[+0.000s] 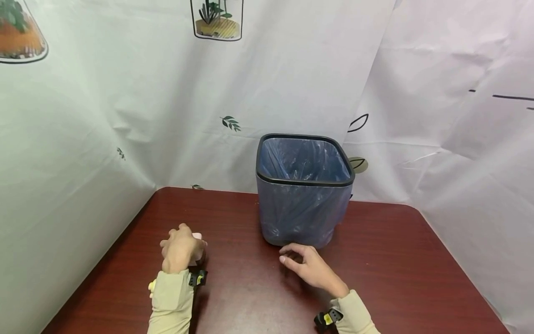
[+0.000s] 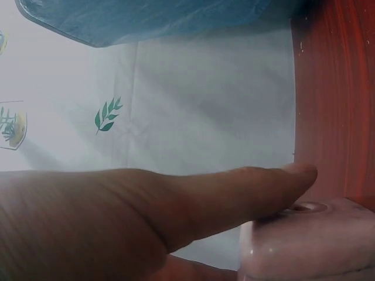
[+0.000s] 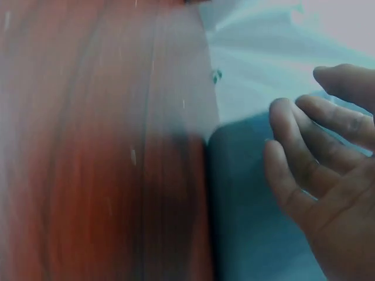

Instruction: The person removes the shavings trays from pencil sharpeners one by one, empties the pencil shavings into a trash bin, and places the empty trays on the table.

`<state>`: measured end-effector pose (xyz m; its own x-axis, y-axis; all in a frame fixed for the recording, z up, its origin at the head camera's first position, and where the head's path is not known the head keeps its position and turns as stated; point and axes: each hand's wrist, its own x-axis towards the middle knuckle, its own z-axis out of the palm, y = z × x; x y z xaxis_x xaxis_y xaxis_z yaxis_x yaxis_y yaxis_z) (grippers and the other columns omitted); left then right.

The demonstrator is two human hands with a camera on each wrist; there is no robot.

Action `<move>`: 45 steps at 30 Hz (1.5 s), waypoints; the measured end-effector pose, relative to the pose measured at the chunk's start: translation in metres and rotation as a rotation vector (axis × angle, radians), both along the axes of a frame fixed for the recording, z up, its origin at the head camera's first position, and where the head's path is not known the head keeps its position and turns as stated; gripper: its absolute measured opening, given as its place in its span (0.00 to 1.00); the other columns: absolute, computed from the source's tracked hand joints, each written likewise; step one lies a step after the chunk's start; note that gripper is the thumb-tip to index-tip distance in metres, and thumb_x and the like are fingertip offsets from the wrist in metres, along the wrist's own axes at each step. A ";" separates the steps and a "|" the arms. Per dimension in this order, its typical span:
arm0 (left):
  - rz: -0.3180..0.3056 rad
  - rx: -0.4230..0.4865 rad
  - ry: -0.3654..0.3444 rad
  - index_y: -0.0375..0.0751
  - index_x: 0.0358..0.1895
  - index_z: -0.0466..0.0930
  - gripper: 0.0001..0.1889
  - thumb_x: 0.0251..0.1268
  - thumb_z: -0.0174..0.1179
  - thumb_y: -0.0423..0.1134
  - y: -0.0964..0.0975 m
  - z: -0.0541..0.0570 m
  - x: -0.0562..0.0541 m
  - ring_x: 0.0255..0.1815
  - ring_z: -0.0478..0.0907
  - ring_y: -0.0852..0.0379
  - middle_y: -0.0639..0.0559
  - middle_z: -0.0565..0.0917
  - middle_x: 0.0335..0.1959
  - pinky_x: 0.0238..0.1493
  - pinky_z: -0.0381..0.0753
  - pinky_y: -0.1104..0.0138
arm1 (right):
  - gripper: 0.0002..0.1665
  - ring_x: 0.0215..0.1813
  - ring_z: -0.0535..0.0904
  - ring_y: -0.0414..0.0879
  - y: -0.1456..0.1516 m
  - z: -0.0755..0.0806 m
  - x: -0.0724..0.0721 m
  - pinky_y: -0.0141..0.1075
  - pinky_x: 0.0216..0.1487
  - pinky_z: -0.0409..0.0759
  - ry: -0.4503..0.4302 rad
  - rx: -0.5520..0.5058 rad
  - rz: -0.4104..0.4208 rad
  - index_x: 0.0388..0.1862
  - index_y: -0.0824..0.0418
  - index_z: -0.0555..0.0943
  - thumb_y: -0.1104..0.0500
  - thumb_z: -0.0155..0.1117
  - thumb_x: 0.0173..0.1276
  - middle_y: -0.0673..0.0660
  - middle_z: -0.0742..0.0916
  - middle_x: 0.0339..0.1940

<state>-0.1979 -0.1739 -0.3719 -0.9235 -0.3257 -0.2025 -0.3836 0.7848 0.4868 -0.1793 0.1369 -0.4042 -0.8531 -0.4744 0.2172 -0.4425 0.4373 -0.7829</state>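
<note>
My left hand [image 1: 180, 248] is over the left side of the table, holding a pale pink, glossy, block-like thing [image 2: 310, 243]. Its thumb lies against the thing near a small round hollow in one face; the hand hides most of the rest in the head view. A bin [image 1: 302, 213], lined with a bluish plastic bag and rimmed in black, stands upright at the back of the table. Just in front of its base is my right hand [image 1: 310, 266], holding nothing, with loosely bent fingers [image 3: 299, 149] and the thumb apart.
The dark red wooden table [image 1: 246, 287] meets a white printed cloth [image 1: 200, 93] at its back and sides. A small yellow and whitish thing [image 1: 152, 286] shows beside the left sleeve, mostly hidden. Both wrists carry black straps.
</note>
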 end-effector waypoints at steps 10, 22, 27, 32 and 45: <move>0.073 0.058 0.016 0.19 0.49 0.61 0.33 0.47 0.66 0.39 0.004 -0.003 -0.003 0.42 0.57 0.26 0.24 0.60 0.41 0.31 0.71 0.47 | 0.08 0.38 0.81 0.47 -0.013 0.001 0.007 0.36 0.38 0.79 -0.009 -0.150 0.024 0.42 0.62 0.80 0.64 0.61 0.63 0.58 0.85 0.36; 0.014 -0.011 0.125 0.26 0.36 0.77 0.20 0.43 0.65 0.40 0.000 -0.004 0.000 0.31 0.71 0.32 0.29 0.72 0.30 0.28 0.68 0.49 | 0.08 0.37 0.81 0.48 -0.019 -0.001 0.011 0.38 0.38 0.80 -0.010 -0.201 0.060 0.41 0.63 0.79 0.66 0.61 0.62 0.62 0.84 0.35; -0.012 -0.016 0.154 0.28 0.35 0.76 0.19 0.44 0.65 0.42 0.003 0.001 0.002 0.27 0.73 0.38 0.34 0.74 0.28 0.24 0.70 0.52 | 0.09 0.36 0.81 0.47 -0.019 0.000 0.011 0.37 0.37 0.80 0.005 -0.207 0.059 0.41 0.63 0.79 0.67 0.61 0.61 0.63 0.84 0.35; -0.009 0.003 0.179 0.28 0.37 0.76 0.21 0.43 0.65 0.43 0.011 0.009 0.006 0.31 0.70 0.33 0.34 0.73 0.31 0.26 0.69 0.51 | 0.09 0.35 0.81 0.47 -0.021 0.000 0.012 0.37 0.37 0.80 0.008 -0.210 0.077 0.41 0.64 0.79 0.68 0.61 0.61 0.64 0.84 0.35; -0.066 -0.009 0.244 0.34 0.32 0.76 0.19 0.40 0.68 0.45 0.031 0.024 0.018 0.24 0.74 0.44 0.41 0.74 0.26 0.22 0.70 0.55 | 0.11 0.35 0.81 0.49 -0.025 -0.001 0.014 0.37 0.35 0.80 0.040 -0.226 0.089 0.42 0.65 0.78 0.69 0.61 0.60 0.64 0.83 0.35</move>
<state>-0.1802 -0.1433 -0.3476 -0.9639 -0.2643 0.0314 -0.2039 0.8091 0.5512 -0.1657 0.1118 -0.4048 -0.7988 -0.4825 0.3594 -0.5043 0.2110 -0.8374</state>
